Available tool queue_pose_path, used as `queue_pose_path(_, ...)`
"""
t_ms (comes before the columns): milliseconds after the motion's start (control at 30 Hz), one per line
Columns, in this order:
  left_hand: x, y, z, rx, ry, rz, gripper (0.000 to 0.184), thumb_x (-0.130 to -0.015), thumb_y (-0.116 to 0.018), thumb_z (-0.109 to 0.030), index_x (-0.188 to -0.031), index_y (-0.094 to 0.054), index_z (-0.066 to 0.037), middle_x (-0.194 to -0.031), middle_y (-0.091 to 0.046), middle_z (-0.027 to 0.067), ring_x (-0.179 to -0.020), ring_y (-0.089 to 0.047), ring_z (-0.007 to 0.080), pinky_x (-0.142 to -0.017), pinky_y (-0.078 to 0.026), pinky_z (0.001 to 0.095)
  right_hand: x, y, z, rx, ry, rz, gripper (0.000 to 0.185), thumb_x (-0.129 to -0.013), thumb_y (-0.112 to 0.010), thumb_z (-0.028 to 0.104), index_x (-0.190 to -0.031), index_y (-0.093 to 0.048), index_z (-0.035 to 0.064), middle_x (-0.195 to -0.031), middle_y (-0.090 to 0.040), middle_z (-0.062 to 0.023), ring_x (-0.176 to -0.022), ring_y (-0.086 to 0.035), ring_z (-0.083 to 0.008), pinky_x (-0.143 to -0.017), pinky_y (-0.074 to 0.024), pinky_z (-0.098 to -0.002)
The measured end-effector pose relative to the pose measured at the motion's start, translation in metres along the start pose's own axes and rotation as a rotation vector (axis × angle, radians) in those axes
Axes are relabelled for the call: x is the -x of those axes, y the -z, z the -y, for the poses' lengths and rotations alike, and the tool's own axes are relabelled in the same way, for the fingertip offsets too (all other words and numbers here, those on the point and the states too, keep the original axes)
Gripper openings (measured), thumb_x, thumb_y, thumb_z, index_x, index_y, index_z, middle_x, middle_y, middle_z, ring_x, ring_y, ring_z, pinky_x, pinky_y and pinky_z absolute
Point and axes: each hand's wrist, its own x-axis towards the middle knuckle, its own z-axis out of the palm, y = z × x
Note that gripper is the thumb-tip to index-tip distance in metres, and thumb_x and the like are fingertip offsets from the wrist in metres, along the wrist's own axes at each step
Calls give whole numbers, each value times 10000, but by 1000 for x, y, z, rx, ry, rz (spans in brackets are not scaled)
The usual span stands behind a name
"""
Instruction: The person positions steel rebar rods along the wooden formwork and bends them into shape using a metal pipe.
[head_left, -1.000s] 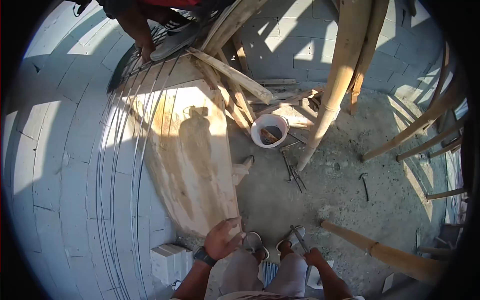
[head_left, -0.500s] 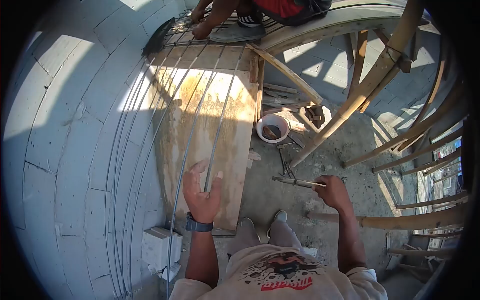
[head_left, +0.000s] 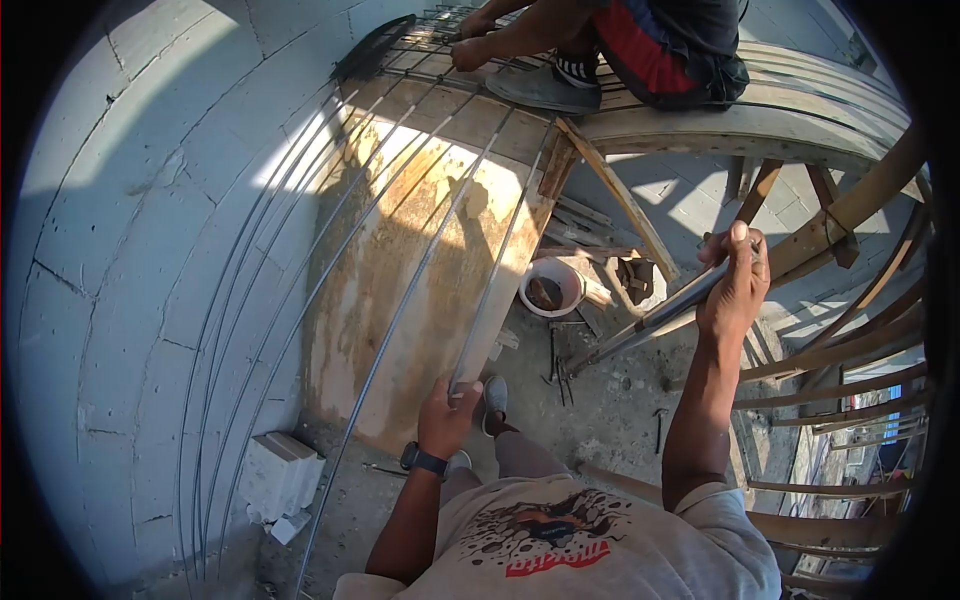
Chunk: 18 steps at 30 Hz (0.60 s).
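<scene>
My left hand (head_left: 447,418), with a dark watch on its wrist, is closed around the lower end of a steel reinforcing bar (head_left: 500,245). That bar slopes down over the plywood panel from the mesh at the top. My right hand (head_left: 738,285) is raised on the right, its fingers wrapped around a long metal bar (head_left: 665,312). The metal bar points down and left toward the floor; its far end is small and hard to make out. More reinforcing bars (head_left: 385,345) hang to the left of my left hand.
Another person's hands (head_left: 470,50) are at the reinforcing mesh (head_left: 425,65) above. A plywood panel (head_left: 365,330) leans below it. A bucket (head_left: 552,310), loose tools (head_left: 556,365) and timber props (head_left: 620,205) stand or lie right of it. White blocks (head_left: 285,475) sit by the block wall (head_left: 130,330).
My left hand has gone from open fingers beside the bar to a grip on its lower end. My right hand has risen with the metal bar. The view has shifted.
</scene>
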Motion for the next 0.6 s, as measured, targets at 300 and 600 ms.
queue_pose_path(300,-26,6,13,316,471,-45,608,-1031,-489,-597,-1247,-608,-41,-1057,-697,76,-815,-674,155,-567,-551,296,-152,-103,29,-427,-3,293,452,-1018,-611,530,-900,-532,101,-624,-427,22,-514,-377,-69,-490,-345,-253)
queue_pose_path(600,-31,-7,20,158,433,-184,601,-1039,-472,-589,-1207,-649,-39,-991,-701,95,-772,-675,161,-545,-526,297,-243,-231,35,-482,295,176,458,-1019,-623,482,-730,-492,152,-546,-441,31,-400,-415,-80,-378,-346,-251)
